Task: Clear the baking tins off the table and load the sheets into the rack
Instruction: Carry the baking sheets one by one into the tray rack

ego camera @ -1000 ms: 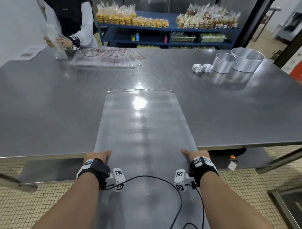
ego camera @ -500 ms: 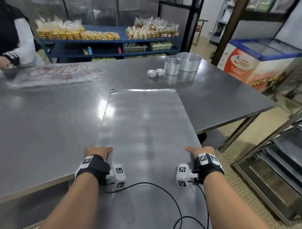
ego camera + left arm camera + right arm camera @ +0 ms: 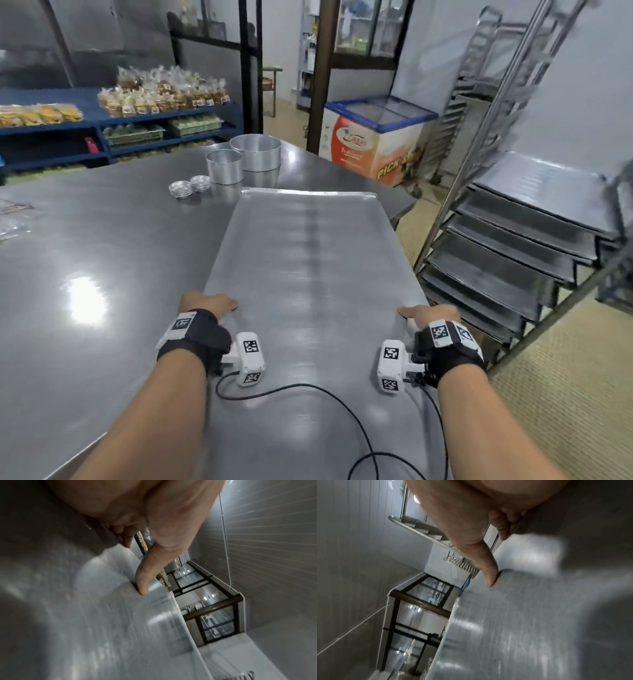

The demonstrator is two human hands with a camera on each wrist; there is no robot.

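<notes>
Left hand [image 3: 209, 303]: you grip the sheet's near left edge, thumb [image 3: 145, 580] flat on top, fingers curled under.
Right hand [image 3: 426, 313]: you grip the near right edge the same way, thumb [image 3: 489, 574] on top, fingers underneath.
Sheet [image 3: 308, 267]: held level between your hands, its far end over the table's right edge.
Table [image 3: 102, 274]: to your left; steel top.
Rack [image 3: 486, 205]: to your right, near the sheet's right edge; several sheets already sit in its lower slots.
Small tins [image 3: 190, 185]: two shallow ones, near the table's far right corner.
Large tins [image 3: 243, 157]: two round ones just beyond, touching or nearly so.
Step in hand: you are carrying one sheet from table to rack.
Next move: likely square the far end to a free pair of runners, keep it level, then slide it in.
Change: half a second ago the sheet pointed across the table with the rack at the frame's edge; now you face further right and the rack is close alongside.
</notes>
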